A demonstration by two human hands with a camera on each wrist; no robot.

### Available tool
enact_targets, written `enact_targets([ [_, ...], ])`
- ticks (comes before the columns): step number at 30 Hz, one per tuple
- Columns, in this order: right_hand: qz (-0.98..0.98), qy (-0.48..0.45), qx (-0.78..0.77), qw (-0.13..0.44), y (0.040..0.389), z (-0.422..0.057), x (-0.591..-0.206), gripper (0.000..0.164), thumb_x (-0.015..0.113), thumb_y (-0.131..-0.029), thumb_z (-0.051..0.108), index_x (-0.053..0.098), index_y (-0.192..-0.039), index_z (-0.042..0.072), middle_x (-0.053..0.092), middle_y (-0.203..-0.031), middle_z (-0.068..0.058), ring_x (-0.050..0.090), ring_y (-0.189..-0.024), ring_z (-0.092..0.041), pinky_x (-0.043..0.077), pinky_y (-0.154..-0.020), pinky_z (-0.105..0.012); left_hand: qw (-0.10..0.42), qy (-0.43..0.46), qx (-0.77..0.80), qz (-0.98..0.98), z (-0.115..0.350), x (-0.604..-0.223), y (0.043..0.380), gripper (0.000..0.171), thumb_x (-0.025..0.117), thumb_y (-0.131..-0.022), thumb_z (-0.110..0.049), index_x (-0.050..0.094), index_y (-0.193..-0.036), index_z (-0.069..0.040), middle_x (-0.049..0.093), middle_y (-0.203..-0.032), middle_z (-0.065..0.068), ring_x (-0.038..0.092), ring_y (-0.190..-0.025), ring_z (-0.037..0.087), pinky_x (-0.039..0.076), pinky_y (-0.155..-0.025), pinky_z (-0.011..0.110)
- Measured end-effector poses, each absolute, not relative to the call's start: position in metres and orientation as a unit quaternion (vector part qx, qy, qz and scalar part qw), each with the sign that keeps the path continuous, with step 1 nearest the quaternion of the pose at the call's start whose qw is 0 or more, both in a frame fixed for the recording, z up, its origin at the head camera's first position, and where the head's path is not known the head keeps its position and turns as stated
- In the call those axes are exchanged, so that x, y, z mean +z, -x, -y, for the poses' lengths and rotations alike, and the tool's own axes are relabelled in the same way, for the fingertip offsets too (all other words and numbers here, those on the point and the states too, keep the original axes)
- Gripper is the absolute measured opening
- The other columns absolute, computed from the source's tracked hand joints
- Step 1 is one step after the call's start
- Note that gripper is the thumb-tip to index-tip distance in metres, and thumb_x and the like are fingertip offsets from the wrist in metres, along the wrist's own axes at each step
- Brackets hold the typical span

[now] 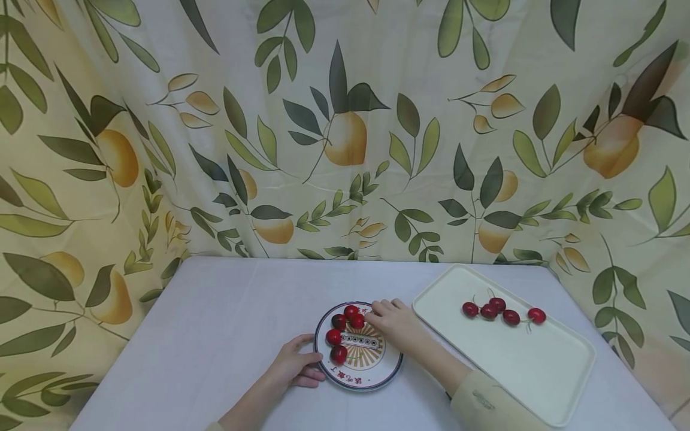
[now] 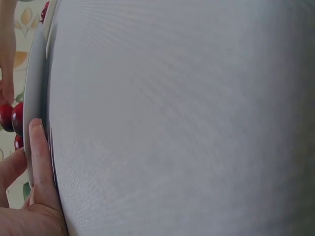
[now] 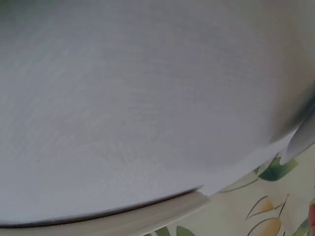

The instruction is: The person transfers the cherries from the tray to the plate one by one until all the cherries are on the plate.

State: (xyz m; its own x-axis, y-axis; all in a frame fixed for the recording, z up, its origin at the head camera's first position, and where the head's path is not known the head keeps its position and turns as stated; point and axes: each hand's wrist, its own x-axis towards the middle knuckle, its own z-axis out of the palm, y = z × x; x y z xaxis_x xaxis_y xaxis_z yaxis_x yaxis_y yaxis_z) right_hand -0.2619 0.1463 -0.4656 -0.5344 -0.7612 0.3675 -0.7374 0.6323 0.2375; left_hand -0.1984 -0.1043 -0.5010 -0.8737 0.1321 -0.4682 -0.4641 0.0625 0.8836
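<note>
A round plate (image 1: 377, 376) with a dark blue rim and a sunburst pattern bears several red cherries (image 1: 339, 354) on its left and back part. My left hand (image 1: 296, 363) grips the plate's left edge, thumb over the rim; a finger (image 2: 41, 157) lies along the underside in the left wrist view. My right hand (image 1: 396, 326) reaches over the plate's back right, fingertips right beside one cherry (image 1: 357, 321). Its fingers hide part of the rim, and I cannot tell whether they pinch that cherry. In the left wrist view, a right-hand finger (image 2: 8, 83) points down at the cherries.
A cream rectangular tray (image 1: 517, 365) stands to the right, under my right forearm's side, with several cherries (image 1: 511, 318) with stems toward its back. A white cloth covers the table (image 1: 226, 311). A fruit-patterned curtain (image 1: 345, 197) hangs behind the table.
</note>
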Motion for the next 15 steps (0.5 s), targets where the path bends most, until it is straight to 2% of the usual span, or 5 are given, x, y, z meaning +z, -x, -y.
enact_targets([
  [15, 0.872, -0.441, -0.077, 0.197, 0.266, -0.137, -0.478, 0.018, 0.068, -0.077, 0.021, 0.062, -0.094, 0.023, 0.056, -0.093, 0.003, 0.053, -0.083, -0.014, 0.043, -0.068, -0.026, 0.222, 0.126, 0.670, -0.697, 0.104, -0.501, 0.199, 0.068, 0.064, -0.083, -0.011, 0.028, -0.141, -0.004, 0.068, -0.074, 0.010, 0.067, -0.059, 0.020, 0.058, -0.056, 0.034],
])
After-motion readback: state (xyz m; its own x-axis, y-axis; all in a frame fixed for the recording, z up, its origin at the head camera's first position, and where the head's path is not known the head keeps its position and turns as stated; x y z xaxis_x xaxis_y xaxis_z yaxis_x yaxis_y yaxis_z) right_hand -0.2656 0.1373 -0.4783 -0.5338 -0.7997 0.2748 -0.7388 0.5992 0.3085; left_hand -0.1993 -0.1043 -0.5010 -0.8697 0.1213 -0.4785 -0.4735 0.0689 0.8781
